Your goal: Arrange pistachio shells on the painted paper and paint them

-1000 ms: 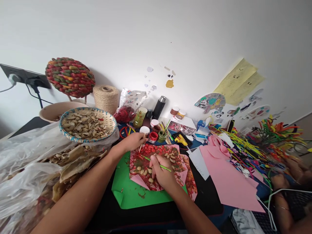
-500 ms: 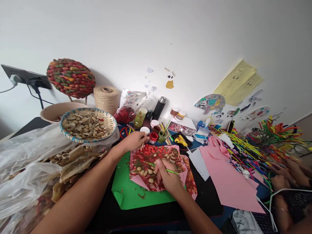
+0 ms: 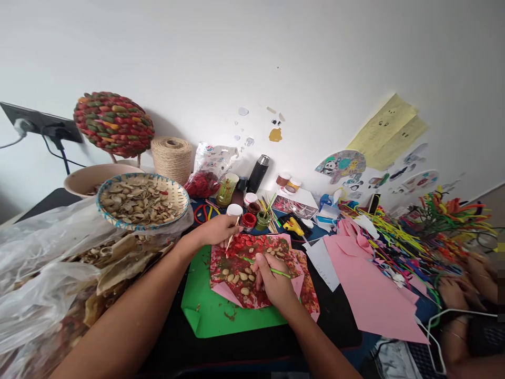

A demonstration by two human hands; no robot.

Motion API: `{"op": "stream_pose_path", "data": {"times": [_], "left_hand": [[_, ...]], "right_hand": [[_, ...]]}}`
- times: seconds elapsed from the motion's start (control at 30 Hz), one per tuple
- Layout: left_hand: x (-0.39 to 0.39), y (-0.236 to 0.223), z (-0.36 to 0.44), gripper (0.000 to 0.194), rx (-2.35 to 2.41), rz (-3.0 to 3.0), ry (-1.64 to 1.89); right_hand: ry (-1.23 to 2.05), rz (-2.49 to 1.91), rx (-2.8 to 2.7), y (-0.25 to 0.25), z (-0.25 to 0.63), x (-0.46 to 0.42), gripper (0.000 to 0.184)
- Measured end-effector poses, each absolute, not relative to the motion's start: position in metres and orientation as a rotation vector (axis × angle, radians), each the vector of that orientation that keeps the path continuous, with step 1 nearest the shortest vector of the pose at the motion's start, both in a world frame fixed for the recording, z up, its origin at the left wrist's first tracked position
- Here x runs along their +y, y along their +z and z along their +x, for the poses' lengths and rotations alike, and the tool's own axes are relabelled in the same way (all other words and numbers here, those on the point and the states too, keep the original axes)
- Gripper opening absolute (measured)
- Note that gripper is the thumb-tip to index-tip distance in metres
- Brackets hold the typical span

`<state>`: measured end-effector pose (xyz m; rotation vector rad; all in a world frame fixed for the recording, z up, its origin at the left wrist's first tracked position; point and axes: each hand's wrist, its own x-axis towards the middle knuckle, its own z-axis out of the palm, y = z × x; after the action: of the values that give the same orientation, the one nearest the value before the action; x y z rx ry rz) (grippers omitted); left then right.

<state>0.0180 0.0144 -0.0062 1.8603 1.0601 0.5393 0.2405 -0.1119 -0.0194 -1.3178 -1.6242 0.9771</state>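
Observation:
My left hand (image 3: 221,230) is closed around a thin wooden stick (image 3: 231,243), whose red-coated lower end rests near red-painted shells (image 3: 249,241) on paint-smeared pink paper (image 3: 226,293). My right hand (image 3: 274,279) pinches a slim bright-green stick (image 3: 281,272) that slants left over the middle of the same paper. What its far tip touches is too small to tell. Bare tan shells (image 3: 244,291) lie left of my right fingers, with several more toward the right side. Just behind the paper stand an open jar of red paint (image 3: 248,221) and a jar of green paint (image 3: 262,220).
Green paper (image 3: 221,326) lies under the pink sheet. On the left are a basket of shells (image 3: 142,202), a twine spool (image 3: 172,160) and plastic bags (image 3: 35,284). A yellow glue gun (image 3: 294,226) and pink paper (image 3: 369,295) lie right, near another person's hands (image 3: 453,289).
The wooden stick in my left hand stands slightly more upright, its red end clearer. The green stick's tip has shifted a little up and right, and the right fingers have moved slightly.

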Motion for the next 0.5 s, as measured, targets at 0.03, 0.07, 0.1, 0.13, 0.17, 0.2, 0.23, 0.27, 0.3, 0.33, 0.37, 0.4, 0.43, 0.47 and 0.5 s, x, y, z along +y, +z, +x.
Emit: {"op": "stream_pose_path", "data": {"times": [0.03, 0.07, 0.1, 0.13, 0.17, 0.2, 0.23, 0.27, 0.3, 0.33, 0.37, 0.4, 0.43, 0.47, 0.5], "left_hand": [[0.0140, -0.0053, 0.0181, 0.047, 1.047, 1.841, 0.551], [0.0136, -0.0045, 0.0185, 0.049, 1.037, 1.824, 0.570], [0.0133, -0.0038, 0.0190, 0.050, 1.033, 1.820, 0.587], [0.0130, -0.0035, 0.0196, 0.050, 1.036, 1.830, 0.599], [0.0129, -0.0035, 0.0203, 0.048, 1.044, 1.853, 0.604], [0.0128, -0.0037, 0.0210, 0.046, 1.058, 1.887, 0.602], [0.0129, -0.0041, 0.0215, 0.043, 1.074, 1.928, 0.598], [0.0131, -0.0046, 0.0219, 0.040, 1.092, 1.965, 0.599], [0.0135, -0.0052, 0.0221, 0.037, 1.106, 1.993, 0.604], [0.0140, -0.0056, 0.0220, 0.035, 1.120, 2.015, 0.611], [0.0145, -0.0058, 0.0217, 0.035, 1.136, 2.036, 0.618], [0.0151, -0.0058, 0.0212, 0.034, 1.153, 2.054, 0.625], [0.0156, -0.0056, 0.0206, 0.035, 1.171, 2.070, 0.630], [0.0160, -0.0052, 0.0200, 0.035, 1.189, 2.083, 0.635], [0.0163, -0.0047, 0.0194, 0.035, 1.205, 2.098, 0.637]], "right_hand": [[0.975, -1.319, -1.625, -0.0199, 0.2400, -0.1114, 0.061], [0.973, -1.321, -1.626, -0.0203, 0.2395, -0.1111, 0.061], [0.971, -1.323, -1.629, -0.0206, 0.2390, -0.1112, 0.061], [0.969, -1.325, -1.631, -0.0207, 0.2387, -0.1116, 0.061], [0.970, -1.327, -1.632, -0.0206, 0.2386, -0.1123, 0.062], [0.975, -1.328, -1.631, -0.0205, 0.2385, -0.1131, 0.062], [0.983, -1.328, -1.631, -0.0204, 0.2386, -0.1139, 0.062], [0.991, -1.327, -1.631, -0.0202, 0.2387, -0.1146, 0.062], [0.996, -1.324, -1.630, -0.0200, 0.2389, -0.1152, 0.063], [0.998, -1.322, -1.630, -0.0198, 0.2390, -0.1156, 0.062], [0.997, -1.321, -1.632, -0.0196, 0.2390, -0.1158, 0.062], [0.993, -1.321, -1.633, -0.0196, 0.2390, -0.1158, 0.062], [0.989, -1.322, -1.635, -0.0196, 0.2390, -0.1158, 0.062], [0.987, -1.321, -1.637, -0.0196, 0.2390, -0.1157, 0.062], [0.986, -1.320, -1.639, -0.0198, 0.2389, -0.1155, 0.062]]}}
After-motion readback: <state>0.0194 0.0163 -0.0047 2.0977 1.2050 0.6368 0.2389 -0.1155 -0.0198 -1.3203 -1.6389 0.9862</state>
